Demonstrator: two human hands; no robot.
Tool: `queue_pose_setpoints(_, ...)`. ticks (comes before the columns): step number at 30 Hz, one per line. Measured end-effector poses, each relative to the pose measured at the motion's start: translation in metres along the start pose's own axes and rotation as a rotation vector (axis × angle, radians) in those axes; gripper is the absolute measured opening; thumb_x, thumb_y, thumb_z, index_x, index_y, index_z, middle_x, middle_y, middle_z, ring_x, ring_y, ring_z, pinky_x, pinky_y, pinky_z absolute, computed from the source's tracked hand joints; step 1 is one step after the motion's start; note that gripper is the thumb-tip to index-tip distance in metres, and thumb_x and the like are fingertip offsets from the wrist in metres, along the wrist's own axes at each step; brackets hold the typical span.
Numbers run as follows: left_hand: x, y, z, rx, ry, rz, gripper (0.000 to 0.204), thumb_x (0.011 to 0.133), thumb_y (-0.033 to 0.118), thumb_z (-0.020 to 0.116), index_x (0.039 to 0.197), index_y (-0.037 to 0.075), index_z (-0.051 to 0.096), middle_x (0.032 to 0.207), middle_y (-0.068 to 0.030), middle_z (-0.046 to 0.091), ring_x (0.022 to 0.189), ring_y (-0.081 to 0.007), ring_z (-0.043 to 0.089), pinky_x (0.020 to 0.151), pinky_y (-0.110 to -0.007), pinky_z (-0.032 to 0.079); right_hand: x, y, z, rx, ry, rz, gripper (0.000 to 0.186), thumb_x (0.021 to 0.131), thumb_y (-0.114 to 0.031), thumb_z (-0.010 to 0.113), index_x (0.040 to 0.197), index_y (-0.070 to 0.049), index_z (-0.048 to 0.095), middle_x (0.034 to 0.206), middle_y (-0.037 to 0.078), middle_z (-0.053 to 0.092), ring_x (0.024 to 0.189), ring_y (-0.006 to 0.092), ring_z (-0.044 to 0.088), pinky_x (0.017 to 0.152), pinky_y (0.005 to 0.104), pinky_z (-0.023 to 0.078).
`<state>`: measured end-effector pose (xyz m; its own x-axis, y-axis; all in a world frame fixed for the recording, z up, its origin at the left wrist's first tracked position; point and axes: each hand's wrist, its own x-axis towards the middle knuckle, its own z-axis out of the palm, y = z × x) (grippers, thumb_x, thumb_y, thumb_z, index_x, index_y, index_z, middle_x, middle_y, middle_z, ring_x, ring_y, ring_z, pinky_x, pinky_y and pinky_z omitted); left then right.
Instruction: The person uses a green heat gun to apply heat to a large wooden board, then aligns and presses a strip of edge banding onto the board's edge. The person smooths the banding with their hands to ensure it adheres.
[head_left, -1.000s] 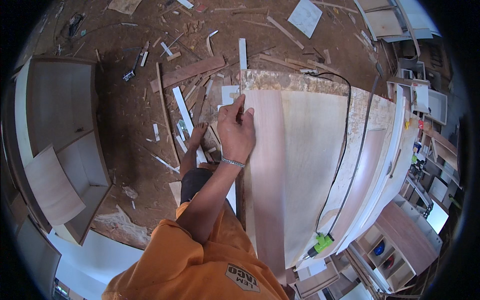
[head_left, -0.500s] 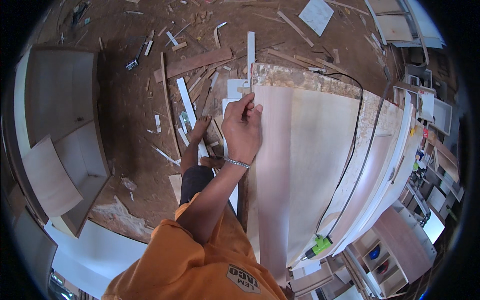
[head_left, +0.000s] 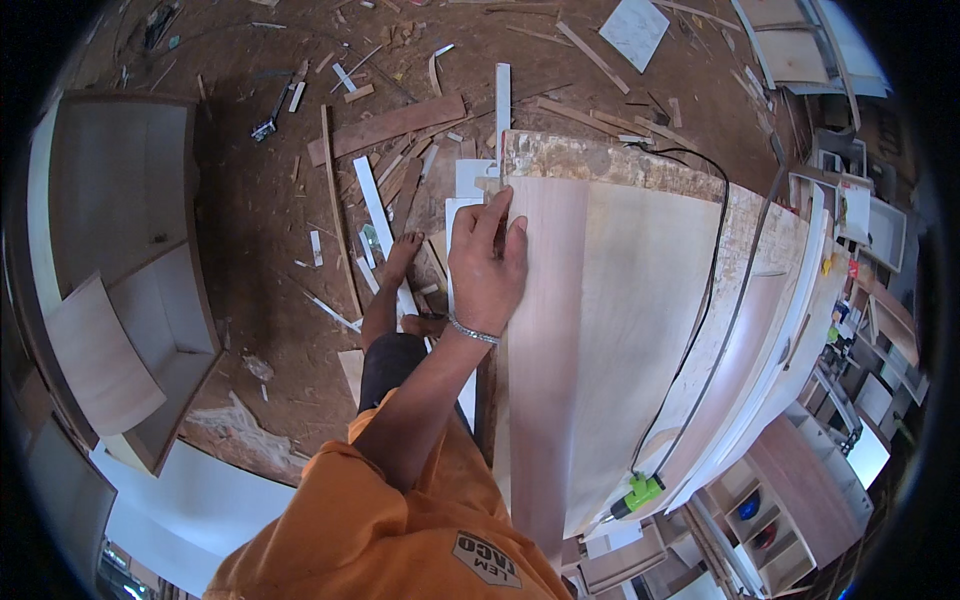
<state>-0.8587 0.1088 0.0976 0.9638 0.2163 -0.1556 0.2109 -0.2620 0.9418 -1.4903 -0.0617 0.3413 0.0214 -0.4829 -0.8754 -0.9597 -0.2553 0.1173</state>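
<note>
My left hand (head_left: 487,268), with a bracelet at its wrist, reaches to the far left corner of a long pinkish wood strip (head_left: 545,330). Its index finger is stretched out to the strip's left edge, and its thumb stands apart from the fingers above the strip. The other fingertips are partly hidden. Beneath and beside the strip lies a pale wood panel (head_left: 640,300) on a worn workbench (head_left: 600,160). My right hand is out of sight.
A green power drill (head_left: 638,493) rests near the bench's near right, its black cable (head_left: 712,270) running across the panel. Wood offcuts (head_left: 385,130) litter the dirt floor. An open cabinet carcass (head_left: 125,190) stands at left; drawers and shelving (head_left: 770,500) crowd the right.
The near end of the wood strip has shifted slightly to the left. My left thumb and index finger have spread farther apart at the strip's far corner.
</note>
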Motion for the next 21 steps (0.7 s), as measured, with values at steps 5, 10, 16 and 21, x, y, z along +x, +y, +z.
queue_pose_setpoints(5, 0.019, -0.013, 0.0, -0.034, -0.007, 0.153, 0.034, 0.094, 0.007, 0.073, 0.127, 0.001, 0.069, 0.098, -0.0145, 0.066, 0.081, -0.0248, 0.068, 0.074, -0.034, 0.057, -0.003, -0.006, 0.008, 0.037, -0.006, 0.02, 0.034, 0.107, -0.026, 0.059, 0.129, -0.002, 0.07, 0.12, 0.014, 0.076, 0.109, 0.0242, 0.07, 0.101, 0.0403, 0.051)
queue_pose_setpoints(10, 0.04, -0.01, -0.006, -0.135, -0.11, 0.015, 0.035, 0.095, 0.013, 0.077, 0.128, 0.007, 0.071, 0.099, -0.0095, 0.068, 0.087, -0.0185, 0.067, 0.082, -0.032, 0.056, -0.006, -0.011, 0.013, 0.07, -0.007, 0.037, 0.035, 0.108, -0.026, 0.059, 0.129, -0.001, 0.07, 0.121, 0.014, 0.076, 0.11, 0.0239, 0.07, 0.103, 0.0403, 0.05)
queue_pose_setpoints(16, 0.066, -0.024, -0.021, -0.196, -0.443, -0.035, 0.035, 0.096, 0.02, 0.077, 0.13, 0.011, 0.073, 0.098, -0.006, 0.063, 0.095, -0.015, 0.063, 0.09, -0.03, 0.052, -0.012, -0.01, 0.022, 0.119, -0.012, 0.06, 0.036, 0.108, -0.027, 0.058, 0.129, 0.0, 0.069, 0.121, 0.014, 0.076, 0.11, 0.0234, 0.069, 0.104, 0.0404, 0.049)
queue_pose_setpoints(21, 0.086, -0.028, -0.029, -0.09, -0.597, 0.045, 0.029, 0.097, 0.02, 0.073, 0.125, 0.011, 0.075, 0.103, -0.0104, 0.064, 0.096, -0.0224, 0.064, 0.092, -0.037, 0.053, -0.014, -0.013, 0.02, 0.149, -0.017, 0.058, 0.037, 0.108, -0.027, 0.058, 0.13, 0.001, 0.069, 0.121, 0.014, 0.076, 0.111, 0.0231, 0.069, 0.105, 0.0405, 0.049)
